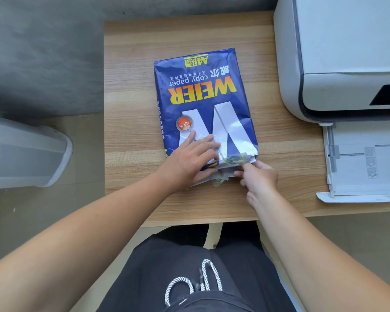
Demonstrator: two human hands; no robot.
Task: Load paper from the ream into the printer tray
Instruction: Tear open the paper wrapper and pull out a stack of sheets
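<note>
A blue ream of copy paper (203, 97) lies flat in the middle of the wooden table (131, 52), its torn open end toward me. My left hand (190, 158) rests flat on the ream's near end, fingers spread over the wrapper. My right hand (257, 176) is at the open end, fingers pinching the torn wrapper flap and the edge of the white sheets. A white printer (338, 55) stands at the right. Its paper tray (365, 161) is pulled out toward me and looks empty.
The table's near edge runs just below my hands, with my dark trousers under it. A grey-white bin or appliance (25, 154) stands on the floor at the left. A grey wall lies beyond the table.
</note>
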